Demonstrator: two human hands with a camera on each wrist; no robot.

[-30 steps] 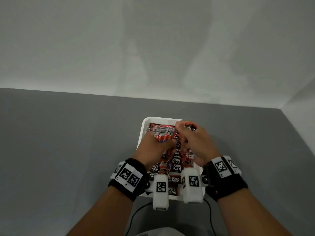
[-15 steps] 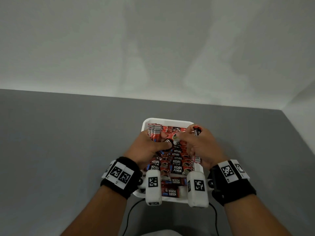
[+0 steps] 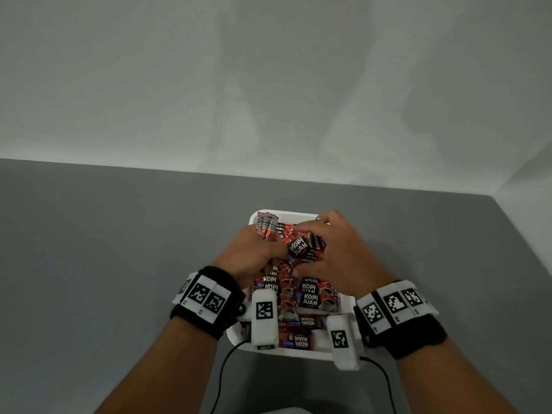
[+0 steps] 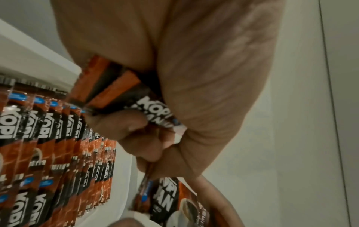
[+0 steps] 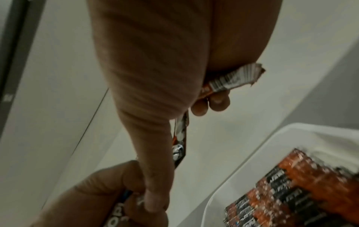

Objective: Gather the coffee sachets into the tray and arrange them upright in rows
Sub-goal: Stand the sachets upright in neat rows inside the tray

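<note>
With the left hand (image 3: 254,255) and right hand (image 3: 337,258) both curled around bunched coffee sachets (image 3: 301,249) above the white tray (image 3: 298,218), square the bundle edges, then lower it upright against the standing rows.

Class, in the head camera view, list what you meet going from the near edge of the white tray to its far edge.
Near rim of the white plastic tray → red-and-black coffee sachets lying flat → left hand and right hand gripping sachets → upright sachets at the far left corner → far rim.
</note>
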